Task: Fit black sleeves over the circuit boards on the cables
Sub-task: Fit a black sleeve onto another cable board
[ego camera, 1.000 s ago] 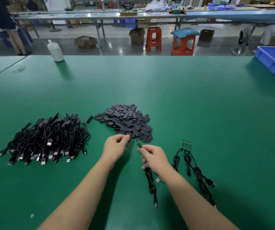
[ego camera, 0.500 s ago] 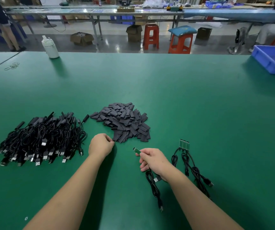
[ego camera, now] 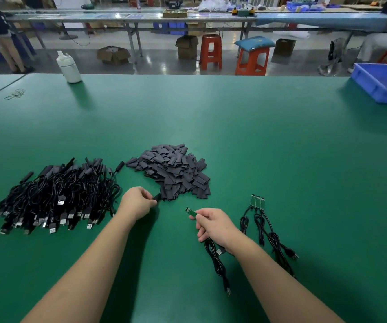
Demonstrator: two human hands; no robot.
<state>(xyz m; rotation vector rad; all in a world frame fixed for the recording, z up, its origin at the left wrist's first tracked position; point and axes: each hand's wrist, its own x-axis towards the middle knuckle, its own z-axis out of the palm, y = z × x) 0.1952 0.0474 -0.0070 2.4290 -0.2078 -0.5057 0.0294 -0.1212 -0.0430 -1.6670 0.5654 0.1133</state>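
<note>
Left hand point(ego camera: 136, 202): fingers curled, thumb and fingertips pinching one flat black sleeve point(ego camera: 158, 197) just at the near edge of the sleeve pile point(ego camera: 171, 171). Hand sits low over the green table mat point(ego camera: 257, 148); whether it touches the mat cannot be told.

Right hand point(ego camera: 213, 226): fingers curled around the end of a cable point(ego camera: 217, 264), so that a small green circuit board point(ego camera: 191, 212) sticks out past the thumb, pointing up-left toward the left hand. Board and sleeve are apart, not yet joined. The cable trails toward the person in a looped black coil, lying on the mat.

Sleeve pile: dull dark-grey, flattened rectangular tubes, heaped loosely at centre.

Left of it: a big tangle of glossy black finished cables point(ego camera: 52, 199), thin round cords with metal USB plugs facing the near side.

Right of the right hand: three bare-board cables point(ego camera: 264, 231) lie side by side, green boards point(ego camera: 257, 202) lined up at the far end.

Mat: smooth, matte, uniform green.
</note>
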